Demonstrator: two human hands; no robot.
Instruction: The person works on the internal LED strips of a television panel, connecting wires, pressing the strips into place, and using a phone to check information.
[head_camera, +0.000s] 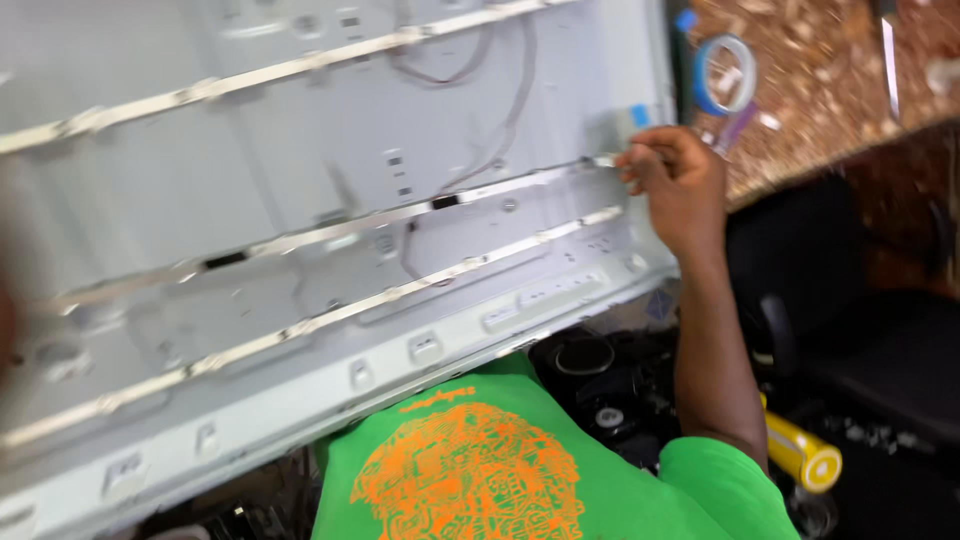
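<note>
A large white metal back panel (250, 180) of a flat screen lies tilted across the view, with three long thin light strips fixed along it. My right hand (675, 175) pinches the right end of the middle light strip (400, 215) near the panel's right edge. Thin wires (505, 130) run across the panel between the strips. At the far left edge a blurred sliver of my left hand (5, 330) shows; what it does cannot be told. My green shirt with an orange print (470, 470) fills the bottom centre.
A roll of blue tape (725, 72) lies on the speckled brown worktop (830, 70) beyond the panel's right edge. Black parts and a round speaker-like piece (585, 355) sit below the panel. A yellow cylindrical object (800, 455) lies at lower right by a dark chair.
</note>
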